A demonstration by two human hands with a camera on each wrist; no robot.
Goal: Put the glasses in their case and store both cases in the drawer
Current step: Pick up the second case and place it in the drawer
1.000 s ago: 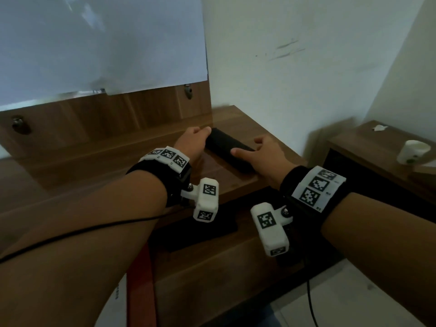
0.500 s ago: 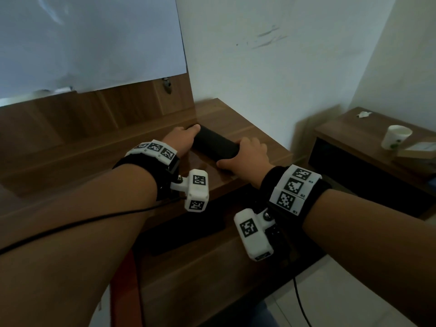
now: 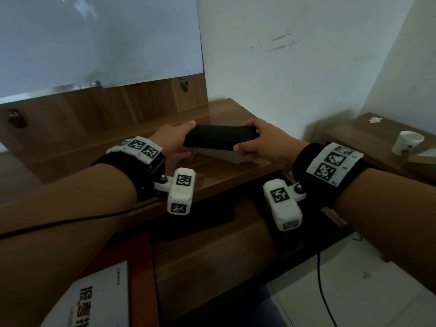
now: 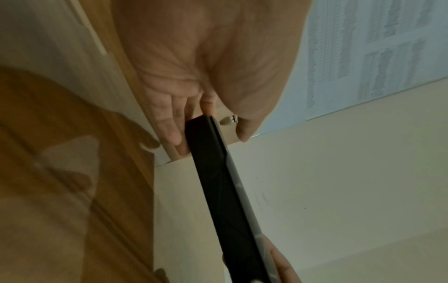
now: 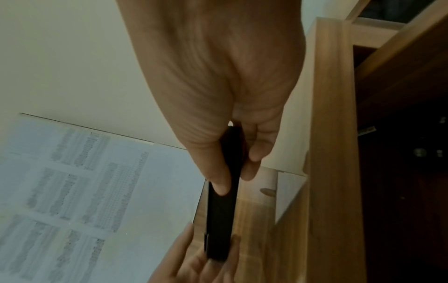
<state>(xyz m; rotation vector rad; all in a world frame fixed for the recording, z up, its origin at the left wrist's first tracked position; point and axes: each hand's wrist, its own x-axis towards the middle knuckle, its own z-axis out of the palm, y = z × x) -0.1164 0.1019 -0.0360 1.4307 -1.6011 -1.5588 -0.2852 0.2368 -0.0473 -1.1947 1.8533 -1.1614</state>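
The head view shows a black case (image 3: 219, 137) held in the air above the tabletop (image 3: 212, 171), near the far wall. The wrist views show the grip: the left hand (image 3: 173, 143) pinches its left end, the right hand (image 3: 262, 143) fingers (image 5: 257, 145) and thumb clamp the right end.

— Where are the hands?
— Both arms reach forward; the left hand (image 3: 173, 143) and right hand (image 3: 266, 143) face each other, raised.
— Fingers?
— Each hand's thumb and fingers pinch one end of the case (image 3: 220, 138).
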